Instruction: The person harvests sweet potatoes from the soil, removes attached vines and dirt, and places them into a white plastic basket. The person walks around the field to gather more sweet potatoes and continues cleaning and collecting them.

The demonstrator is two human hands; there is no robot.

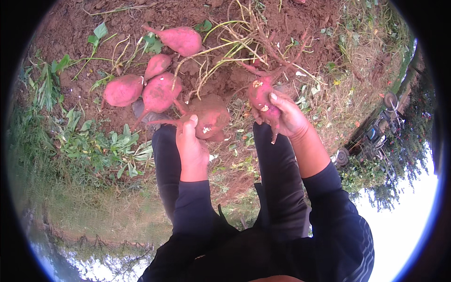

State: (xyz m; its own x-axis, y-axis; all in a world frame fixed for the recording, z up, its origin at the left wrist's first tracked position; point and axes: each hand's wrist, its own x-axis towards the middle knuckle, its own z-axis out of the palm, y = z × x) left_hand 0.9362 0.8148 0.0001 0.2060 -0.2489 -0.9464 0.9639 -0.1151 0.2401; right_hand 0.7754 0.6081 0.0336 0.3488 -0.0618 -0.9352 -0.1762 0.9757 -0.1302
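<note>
My left hand (pixel 192 148) grips a large soil-covered sweet potato (pixel 211 116), with the thumb across its left end where thin roots stick out. In my right hand (pixel 290 116) is a smaller red sweet potato (pixel 259 93) with pale scraped patches and a pointed lower tip. Branching roots spread from its upper end. Left of my hands, several red sweet potatoes lie close together on the soil, among them one with a long tail (pixel 162 91), a rounded one (pixel 123 90) and a small one (pixel 157 66). Farther off lies another sweet potato (pixel 181 40) with a narrow neck.
Cut vine stems (pixel 225 60) trail over the reddish soil (pixel 119 17). Low green weeds (pixel 98 148) grow at the left, and dry grass (pixel 356 91) covers the right. A wheeled vehicle (pixel 375 134) stands at the far right. My dark-trousered legs (pixel 280 176) flank the ground below my hands.
</note>
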